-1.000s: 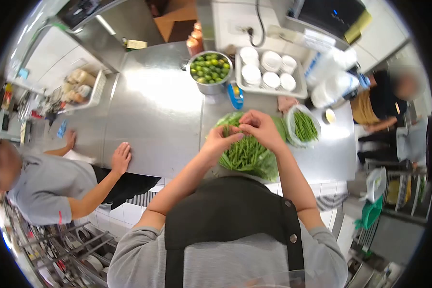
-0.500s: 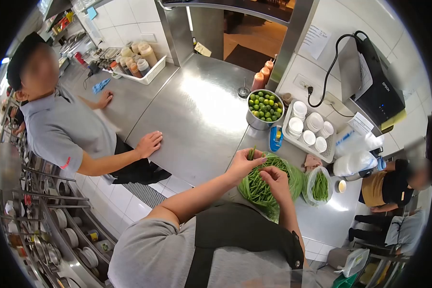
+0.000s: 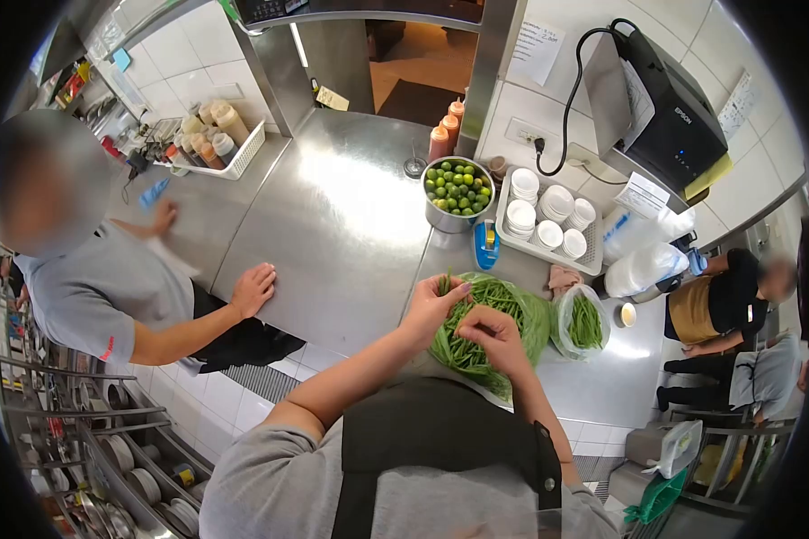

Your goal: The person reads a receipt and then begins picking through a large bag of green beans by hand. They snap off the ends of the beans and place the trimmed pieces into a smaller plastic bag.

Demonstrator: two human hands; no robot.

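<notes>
A heap of green beans (image 3: pixel 499 301) lies on an open green plastic bag on the steel counter (image 3: pixel 351 225) right in front of me. My left hand (image 3: pixel 433 304) pinches a green bean at the heap's left edge, its tip poking up between my fingers. My right hand (image 3: pixel 485 331) rests on the near side of the heap, fingers curled around beans. The two hands are close together. A clear bag of more green beans (image 3: pixel 585 322) stands just right of the heap.
A steel pot of limes (image 3: pixel 457 189), sauce bottles (image 3: pixel 440 142), a tray of small white bowls (image 3: pixel 548 222) and a blue object (image 3: pixel 486 244) stand behind. A black printer (image 3: pixel 665 108) is at the back right. A person in grey leans on the counter at left, hand (image 3: pixel 253 289) flat.
The view swung from looking straight down to take in the person at left. My hands came apart, then drew close again over the beans, the left still pinching one.
</notes>
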